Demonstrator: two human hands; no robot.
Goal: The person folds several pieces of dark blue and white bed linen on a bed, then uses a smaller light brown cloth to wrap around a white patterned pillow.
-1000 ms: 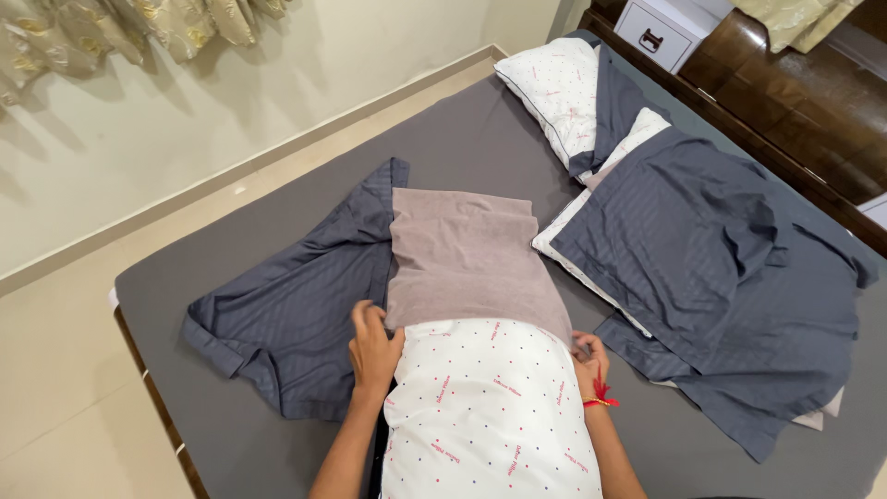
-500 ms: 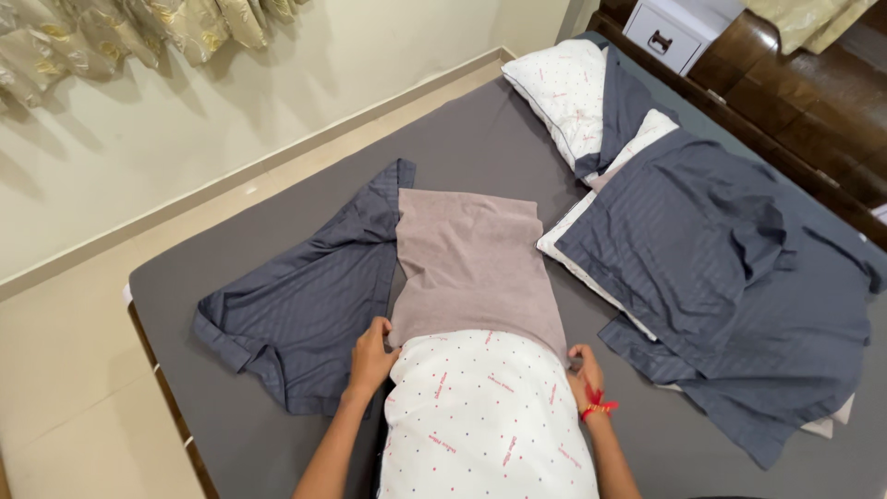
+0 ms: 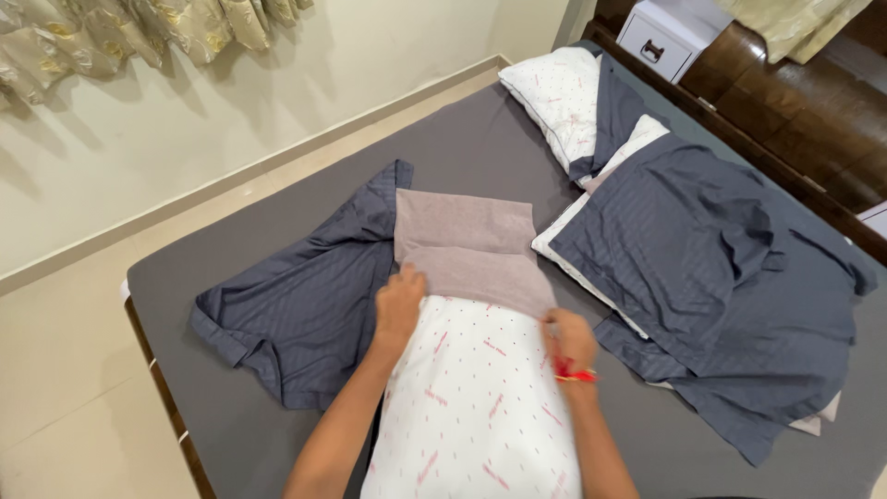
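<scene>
Grey sheet (image 3: pixel 480 139) covers the bed by a cream wall (image 3: pixel 231 102); both hands grip the white pillowcase (image 3: pixel 476 397).

Single head cam, looks steeply down over bed (image 3: pixel 277 212), close to hands; no 2nd view.

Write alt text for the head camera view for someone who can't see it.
Two hands, left and right, grip the edge of a white dotted pillowcase over a taupe pillow on a grey bed, between dark blue covers.
</scene>
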